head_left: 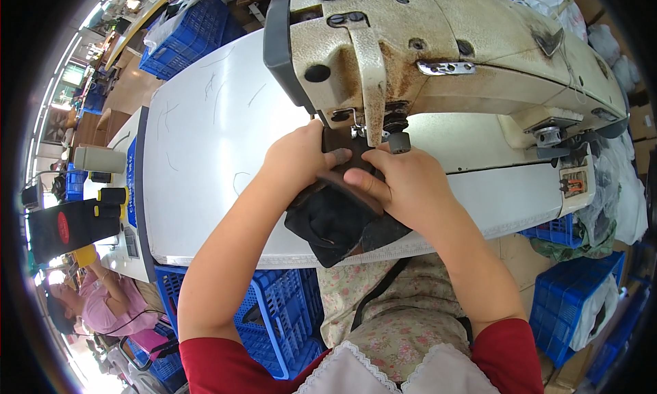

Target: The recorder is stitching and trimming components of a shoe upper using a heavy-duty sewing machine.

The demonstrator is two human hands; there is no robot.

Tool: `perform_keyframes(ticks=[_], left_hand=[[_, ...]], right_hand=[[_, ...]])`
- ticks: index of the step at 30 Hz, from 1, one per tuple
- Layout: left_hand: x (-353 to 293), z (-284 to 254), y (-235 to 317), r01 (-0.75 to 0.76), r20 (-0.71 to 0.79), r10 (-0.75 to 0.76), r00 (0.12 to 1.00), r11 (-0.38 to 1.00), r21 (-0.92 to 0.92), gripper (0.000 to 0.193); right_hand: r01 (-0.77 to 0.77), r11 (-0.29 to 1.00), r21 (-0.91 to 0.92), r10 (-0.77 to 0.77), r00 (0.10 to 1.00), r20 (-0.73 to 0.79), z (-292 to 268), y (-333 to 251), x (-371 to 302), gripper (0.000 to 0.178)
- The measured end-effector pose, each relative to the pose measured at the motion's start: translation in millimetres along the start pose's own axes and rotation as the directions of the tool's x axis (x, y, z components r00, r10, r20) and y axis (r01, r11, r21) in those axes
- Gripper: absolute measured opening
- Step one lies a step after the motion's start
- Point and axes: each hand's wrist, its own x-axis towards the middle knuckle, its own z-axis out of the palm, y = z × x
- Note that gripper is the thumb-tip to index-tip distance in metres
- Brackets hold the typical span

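Note:
A brown leather piece with black fabric [328, 219] hanging from its near side, perhaps a bag or pouch, lies on the white sewing table under the needle area. My left hand [299, 154] grips its left side, the thumb on top; the thumb's tip looks dark grey. On the other side my right hand [410, 182] pinches the brown edge between thumb and fingers. Both hands are right below the head of a worn cream sewing machine [438, 59]. The presser foot [358, 130] stands just beyond the thumbs; the exact stitching point is hidden.
Blue plastic crates [274, 319] stand under the table's near edge, with another blue crate [575, 305] at the right. The white tabletop [198, 134] stretches left. A co-worker in a pink top [113, 301] sits at the far left beside thread spools [113, 195].

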Motion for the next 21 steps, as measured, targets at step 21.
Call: perform_keyframes(ticks=[21], left_hand=[[-1.1, 10.2, -3.2, 0.064, -0.166, -0.097, 0.981, 0.979, -0.191, 0.038]], right_hand=[[0.216, 0.954, -0.206, -0.191, 0.972, 0.138, -9.3, -0.2, -3.5, 0.086]])
